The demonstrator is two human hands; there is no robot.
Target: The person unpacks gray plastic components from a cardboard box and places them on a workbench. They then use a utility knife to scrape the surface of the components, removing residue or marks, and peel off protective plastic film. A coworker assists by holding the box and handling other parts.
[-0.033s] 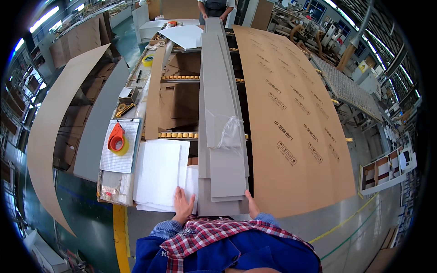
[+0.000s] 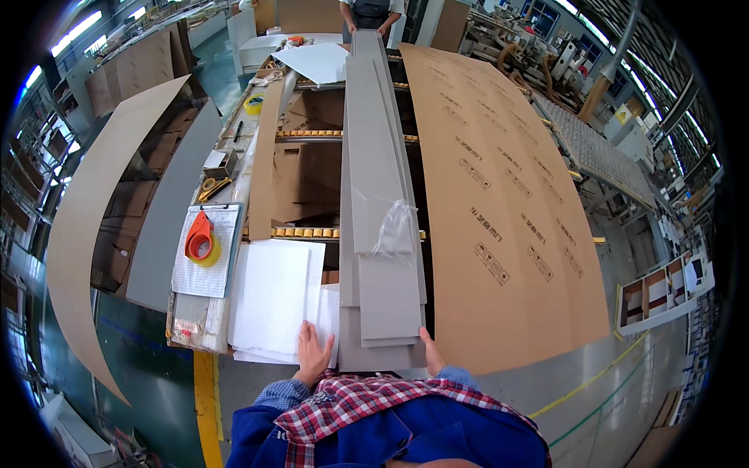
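My left hand (image 2: 314,352) rests with its fingers spread on the near edge of a stack of white sheets (image 2: 269,296). My right hand (image 2: 431,355) is held edge-on, touching the near right side of a stack of long grey panels (image 2: 390,300); its fingers look stretched out, though partly hidden. Several panels of differing width and length lie on one another, running away from me. Clear plastic film (image 2: 396,228) is crumpled across the top ones. At the far end another person's hands (image 2: 382,31) touch the panels.
Right of the panels lies a large printed brown cardboard sheet (image 2: 507,234). On the left, a clipboard (image 2: 234,257) carries a red tape dispenser (image 2: 201,236), with a yellow-handled cutter (image 2: 214,189) beyond. Yellow roller strips (image 2: 308,232) cross beneath the panels. A curved brown board (image 2: 86,226) stands farther left.
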